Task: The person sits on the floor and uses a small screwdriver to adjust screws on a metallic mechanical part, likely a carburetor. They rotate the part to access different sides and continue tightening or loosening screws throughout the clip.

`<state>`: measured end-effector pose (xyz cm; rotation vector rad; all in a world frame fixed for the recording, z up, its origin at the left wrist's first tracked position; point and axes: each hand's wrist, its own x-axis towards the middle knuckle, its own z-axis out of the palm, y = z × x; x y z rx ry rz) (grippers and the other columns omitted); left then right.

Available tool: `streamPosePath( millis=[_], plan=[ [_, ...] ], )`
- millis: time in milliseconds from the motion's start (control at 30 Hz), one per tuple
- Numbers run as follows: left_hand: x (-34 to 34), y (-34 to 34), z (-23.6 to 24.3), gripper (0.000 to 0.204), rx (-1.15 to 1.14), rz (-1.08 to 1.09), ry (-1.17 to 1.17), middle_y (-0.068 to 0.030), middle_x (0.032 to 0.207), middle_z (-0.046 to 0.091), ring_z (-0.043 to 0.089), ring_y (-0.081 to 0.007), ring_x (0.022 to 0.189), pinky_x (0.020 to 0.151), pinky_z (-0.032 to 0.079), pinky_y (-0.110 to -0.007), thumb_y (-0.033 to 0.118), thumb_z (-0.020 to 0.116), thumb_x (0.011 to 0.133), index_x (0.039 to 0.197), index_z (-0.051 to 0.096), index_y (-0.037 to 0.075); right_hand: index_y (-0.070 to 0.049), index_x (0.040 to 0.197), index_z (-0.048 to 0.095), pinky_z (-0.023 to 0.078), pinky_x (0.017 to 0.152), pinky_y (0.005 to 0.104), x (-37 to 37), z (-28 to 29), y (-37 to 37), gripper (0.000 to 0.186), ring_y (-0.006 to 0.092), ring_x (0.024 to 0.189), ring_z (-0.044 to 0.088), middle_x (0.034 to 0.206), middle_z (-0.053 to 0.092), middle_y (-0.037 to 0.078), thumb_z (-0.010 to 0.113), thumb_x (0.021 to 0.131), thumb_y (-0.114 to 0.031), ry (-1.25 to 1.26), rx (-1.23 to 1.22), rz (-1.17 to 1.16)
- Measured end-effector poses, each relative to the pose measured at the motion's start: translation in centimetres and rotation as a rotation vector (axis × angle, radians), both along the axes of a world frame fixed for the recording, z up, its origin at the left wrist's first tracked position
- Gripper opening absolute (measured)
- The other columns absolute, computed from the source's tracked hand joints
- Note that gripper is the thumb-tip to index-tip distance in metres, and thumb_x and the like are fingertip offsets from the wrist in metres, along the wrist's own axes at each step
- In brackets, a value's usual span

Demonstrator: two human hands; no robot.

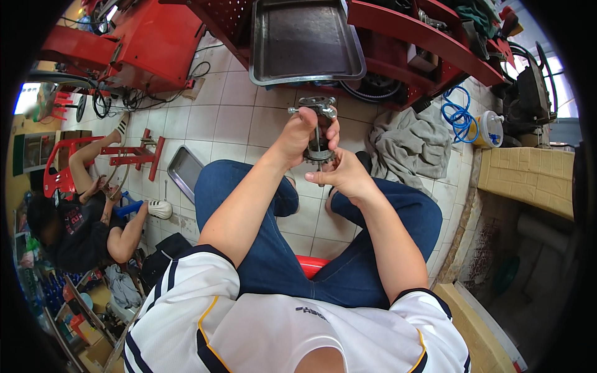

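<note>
Gear [318,155] gripped by right hand [343,175] from below; left hand [305,133] clenched on puller [318,107] above.

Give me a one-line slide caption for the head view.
Seated person's left hand and right hand grip a toothed metal part above a tiled floor.

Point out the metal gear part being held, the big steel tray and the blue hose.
Metal gear part [319,153], head view: toothed ring.
Steel tray [305,40], head view: flat bottom.
Blue hose [458,116], head view: coil.
</note>
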<state>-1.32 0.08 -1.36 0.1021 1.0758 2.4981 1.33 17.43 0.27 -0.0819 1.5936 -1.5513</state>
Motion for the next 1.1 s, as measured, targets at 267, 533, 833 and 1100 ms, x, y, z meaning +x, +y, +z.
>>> streamPosePath(
  millis=[267, 533, 833, 1100],
  plan=[
    [-0.3, -0.7, 0.3, 0.08, -0.048, 0.051, 0.008, -0.0022, 0.082, 0.055, 0.061, -0.0176, 0.075, 0.071, 0.052, -0.032, 0.079, 0.058, 0.072, 0.108, 0.053, 0.008, 0.002, 0.112, 0.069, 0.047, 0.084, 0.0277, 0.2, 0.4, 0.0, 0.04, 0.0119, 0.094, 0.062, 0.1, 0.07, 0.006, 0.083, 0.084, -0.023, -0.078, -0.144, -0.064],
    [-0.1, -0.3, 0.4, 0.078, 0.026, 0.052, -0.015, -0.0035, 0.08, 0.057, 0.062, -0.018, 0.073, 0.068, 0.052, -0.032, 0.077, 0.059, 0.075, 0.105, 0.054, 0.005, 0.002, 0.108, 0.065, 0.046, 0.086, 0.0269, 0.1, 0.5, -0.2, 0.022, 0.0108, 0.089, 0.062, 0.1, 0.071, 0.007, 0.073, 0.09, -0.007, -0.017, -0.092, -0.1],
    [-0.1, -0.2, 0.3, 0.076, 0.03, 0.09, -0.023, -0.0033, 0.08, 0.058, 0.063, -0.0174, 0.073, 0.067, 0.053, -0.031, 0.076, 0.058, 0.077, 0.102, 0.056, 0.005, 0.003, 0.119, 0.055, 0.049, 0.078, 0.0269, -0.1, 0.5, -0.3, 0.045, 0.0085, 0.087, 0.062, 0.094, 0.069, 0.005, 0.079, 0.082, 0.0, -0.046, -0.112, -0.133],
    [-0.4, -0.1, 0.1, 0.076, -0.024, 0.097, -0.006, -0.003, 0.08, 0.057, 0.062, -0.0166, 0.073, 0.067, 0.052, -0.031, 0.076, 0.058, 0.077, 0.104, 0.055, 0.004, 0.004, 0.125, 0.052, 0.048, 0.073, 0.0254, 0.7, 0.2, -1.0, 0.049, 0.0093, 0.083, 0.057, 0.093, 0.062, 0.004, 0.078, 0.083, -0.001, -0.082, -0.159, -0.269]
  ],
)
